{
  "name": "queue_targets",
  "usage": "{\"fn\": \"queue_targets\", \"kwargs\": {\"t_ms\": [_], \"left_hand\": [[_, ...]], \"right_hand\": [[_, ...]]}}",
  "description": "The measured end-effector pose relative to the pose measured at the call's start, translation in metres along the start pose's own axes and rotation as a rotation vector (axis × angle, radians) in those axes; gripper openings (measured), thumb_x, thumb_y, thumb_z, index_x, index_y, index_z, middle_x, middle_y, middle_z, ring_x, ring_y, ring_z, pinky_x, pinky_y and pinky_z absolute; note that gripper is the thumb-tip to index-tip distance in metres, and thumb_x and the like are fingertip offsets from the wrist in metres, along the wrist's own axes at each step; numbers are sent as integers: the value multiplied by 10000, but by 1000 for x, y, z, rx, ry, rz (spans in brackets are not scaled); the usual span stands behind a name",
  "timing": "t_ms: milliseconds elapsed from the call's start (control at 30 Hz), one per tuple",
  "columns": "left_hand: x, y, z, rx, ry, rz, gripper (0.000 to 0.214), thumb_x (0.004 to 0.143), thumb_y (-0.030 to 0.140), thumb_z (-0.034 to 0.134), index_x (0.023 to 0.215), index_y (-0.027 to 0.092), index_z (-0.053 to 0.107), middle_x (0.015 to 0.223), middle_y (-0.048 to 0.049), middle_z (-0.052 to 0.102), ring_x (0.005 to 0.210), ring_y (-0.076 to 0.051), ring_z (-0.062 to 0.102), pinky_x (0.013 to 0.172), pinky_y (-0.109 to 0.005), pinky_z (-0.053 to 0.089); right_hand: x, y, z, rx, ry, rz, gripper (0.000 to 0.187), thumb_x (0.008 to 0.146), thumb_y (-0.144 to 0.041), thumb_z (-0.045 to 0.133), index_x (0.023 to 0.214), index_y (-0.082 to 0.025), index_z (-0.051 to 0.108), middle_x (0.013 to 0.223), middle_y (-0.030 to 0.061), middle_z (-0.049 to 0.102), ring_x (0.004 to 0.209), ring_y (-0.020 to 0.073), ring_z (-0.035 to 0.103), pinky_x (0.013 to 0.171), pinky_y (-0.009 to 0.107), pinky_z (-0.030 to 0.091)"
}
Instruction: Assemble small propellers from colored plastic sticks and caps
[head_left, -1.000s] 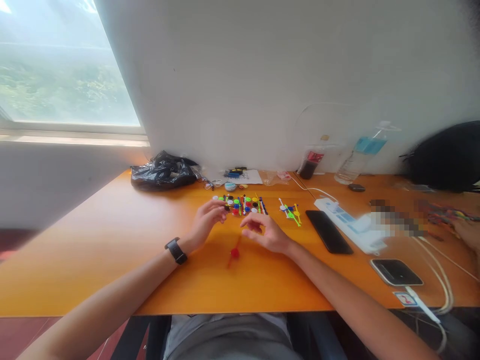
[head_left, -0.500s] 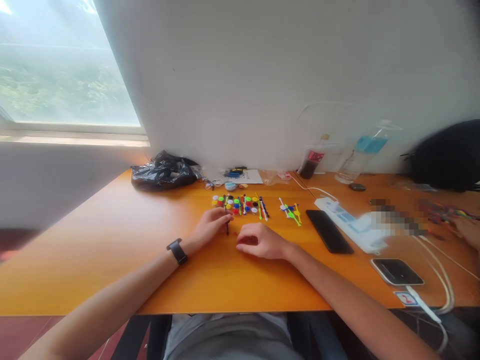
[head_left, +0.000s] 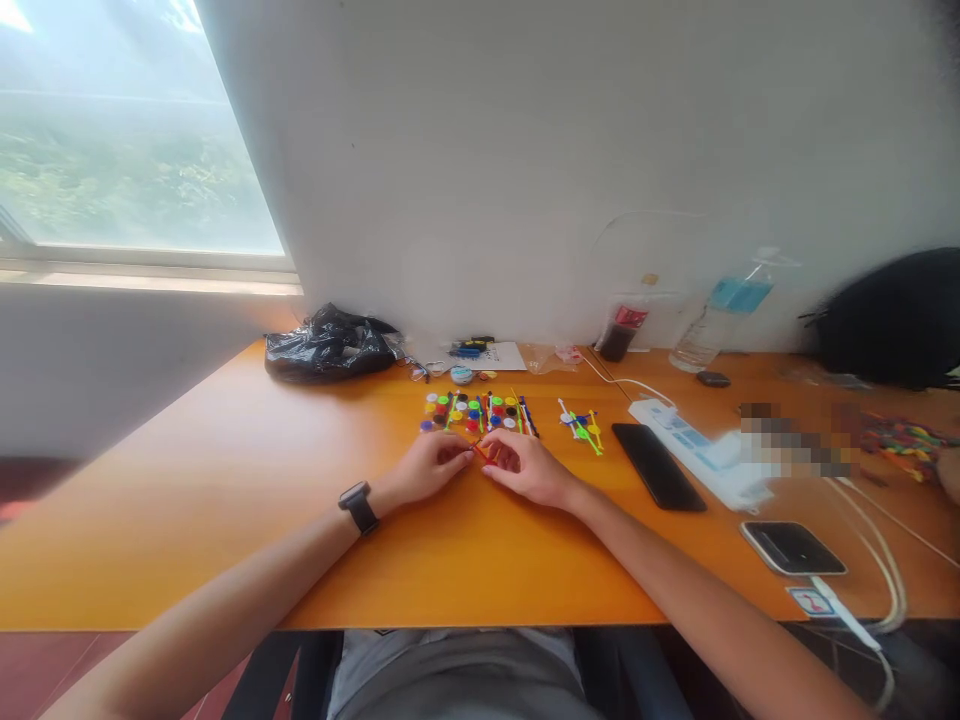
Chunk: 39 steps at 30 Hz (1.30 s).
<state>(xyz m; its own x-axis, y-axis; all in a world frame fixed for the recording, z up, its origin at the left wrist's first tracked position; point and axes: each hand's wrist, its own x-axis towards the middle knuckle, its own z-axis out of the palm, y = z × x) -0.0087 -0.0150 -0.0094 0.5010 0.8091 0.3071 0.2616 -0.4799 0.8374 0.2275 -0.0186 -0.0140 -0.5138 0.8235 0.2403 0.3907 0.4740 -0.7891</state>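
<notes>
My left hand (head_left: 431,468), with a black watch on its wrist, is pinched on a thin dark stick, mostly hidden by the fingers. Close beside it, my right hand (head_left: 529,470) pinches a slim red plastic piece (head_left: 481,454). The fingertips of both hands nearly meet over the table, and the two pieces come together between them; whether they are joined I cannot tell. Just beyond the hands lie rows of small coloured discs (head_left: 441,400) and thin coloured sticks (head_left: 529,415). Right of these rests a group of arrow-tipped pieces with round centres (head_left: 581,424).
A black phone (head_left: 658,467) and a white power strip (head_left: 694,450) lie to the right, near a charging device (head_left: 793,547) with cables. Against the wall are a black plastic bag (head_left: 330,345) and two bottles (head_left: 621,330). Another person's hand (head_left: 949,470) is at the far right by coloured pieces.
My hands have drawn together; the left turned its dark stick from upright toward the right hand. The red piece now shows clearly between them. The other person's hand has pulled back rightward.
</notes>
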Motion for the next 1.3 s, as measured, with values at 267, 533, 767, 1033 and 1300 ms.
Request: {"fn": "queue_targets", "kwargs": {"t_ms": [267, 533, 767, 1033, 1300], "left_hand": [[-2, -1, 2, -50, 69, -43, 328, 914, 439, 721, 1083, 161, 770, 899, -87, 723, 726, -178, 614, 677, -290, 488], [-5, 8, 1, -637, -79, -342, 511, 885, 414, 789, 1301, 176, 612, 1061, -144, 772, 938, -261, 767, 907, -420, 592], [-6, 7, 4, -339, -53, -234, 422, 923, 502, 695, 1139, 139, 703, 816, -85, 727, 628, -167, 655, 584, -279, 513], [-7, 10, 2, -98, -91, -57, 279, 936, 410, 659, 965, 158, 777, 921, -110, 761, 861, -238, 675, 758, -325, 534], [-8, 9, 2, -67, -124, -41, 248, 923, 362, 651, 1000, 167, 782, 885, -98, 763, 862, -243, 684, 741, -320, 536]], "right_hand": [[-2, -6, -2, -54, -44, -57, 555, 900, -334, 749, 1424, -262, 583, 1067, 50, 642, 779, 159, 588, 715, 301, 523], [-4, -14, -8, -245, -59, -106, 346, 903, -365, 751, 1225, -250, 698, 1060, 43, 682, 859, 186, 610, 799, 312, 484], [-5, -17, -9, -259, -95, -91, 189, 839, -165, 659, 1016, -227, 685, 884, 1, 673, 752, 162, 585, 709, 276, 450], [-9, -20, -31, -375, -219, -42, 167, 697, -96, 620, 799, -224, 588, 717, -41, 593, 621, 130, 474, 571, 249, 327], [-19, -11, -60, -492, -248, 94, 171, 669, -145, 718, 752, -231, 596, 673, -35, 611, 587, 138, 474, 545, 272, 254]]}}
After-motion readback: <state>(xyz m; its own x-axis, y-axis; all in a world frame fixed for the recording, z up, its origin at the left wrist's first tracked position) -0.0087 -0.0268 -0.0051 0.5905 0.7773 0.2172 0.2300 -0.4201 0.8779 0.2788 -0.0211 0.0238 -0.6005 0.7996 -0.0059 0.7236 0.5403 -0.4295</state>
